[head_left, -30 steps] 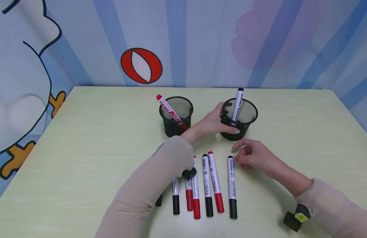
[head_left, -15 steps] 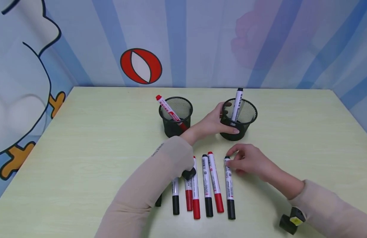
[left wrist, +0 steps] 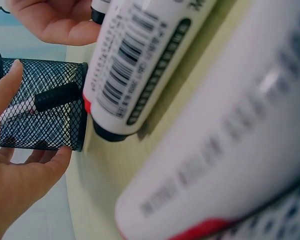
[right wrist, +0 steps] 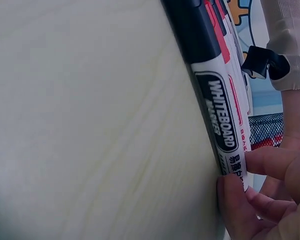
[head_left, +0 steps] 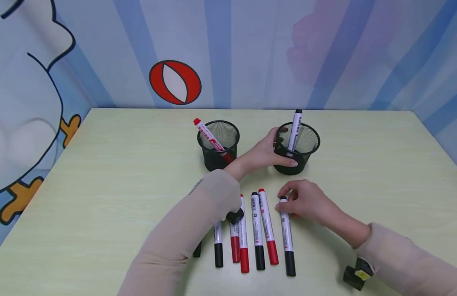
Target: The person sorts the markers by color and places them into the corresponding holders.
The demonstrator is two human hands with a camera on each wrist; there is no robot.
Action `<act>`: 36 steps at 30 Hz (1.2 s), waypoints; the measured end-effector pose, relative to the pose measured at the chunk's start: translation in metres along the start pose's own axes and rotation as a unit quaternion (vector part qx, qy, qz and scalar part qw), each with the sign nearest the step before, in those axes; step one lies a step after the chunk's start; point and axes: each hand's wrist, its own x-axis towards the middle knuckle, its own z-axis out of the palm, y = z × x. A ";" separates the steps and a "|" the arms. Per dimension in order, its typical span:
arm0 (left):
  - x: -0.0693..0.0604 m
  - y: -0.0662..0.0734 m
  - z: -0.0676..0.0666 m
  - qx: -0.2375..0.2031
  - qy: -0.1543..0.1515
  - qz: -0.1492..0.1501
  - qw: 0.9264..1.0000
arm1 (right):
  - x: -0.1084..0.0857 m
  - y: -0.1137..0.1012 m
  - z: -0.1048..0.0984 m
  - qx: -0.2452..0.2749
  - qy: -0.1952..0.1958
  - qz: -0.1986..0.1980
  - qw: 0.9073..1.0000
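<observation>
On the right, a black mesh pen cup (head_left: 301, 163) stands upright with one black-capped marker (head_left: 295, 129) leaning inside. My left hand (head_left: 263, 151) grips this cup from its left side, thumb across the front. Nearer to me, my right hand (head_left: 307, 202) pinches the far end of a black whiteboard marker (head_left: 287, 236). In the right wrist view, thumb and fingers lie on either side of that whiteboard marker (right wrist: 217, 107), which lies along the tabletop. Left of it, several red and black markers (head_left: 257, 226) lie in a row, some partly hidden under my left sleeve.
A second mesh cup (head_left: 209, 160) stands left of the gripped one, with a red marker (head_left: 209, 135) leaning in it. Behind the pale wooden table (head_left: 121, 176) rises a blue striped backdrop (head_left: 247, 53). My left forearm (head_left: 184, 230) crosses above the row of markers.
My right hand has moved left and slightly nearer to me and has taken hold of the black marker's far end. That marker has shifted slightly. The left hand stays on the cup.
</observation>
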 end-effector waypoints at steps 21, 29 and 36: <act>-0.001 0.000 0.000 0.000 -0.003 -0.001 1.000 | -0.001 0.013 -0.016 0.214 -0.105 0.032 0.971; -0.002 0.002 -0.001 0.006 -0.001 -0.002 1.000 | 0.001 0.023 -0.026 0.313 -0.169 0.014 0.935; -0.002 0.001 -0.001 0.004 -0.003 -0.005 1.000 | 0.000 0.022 -0.030 0.343 -0.187 -0.002 0.921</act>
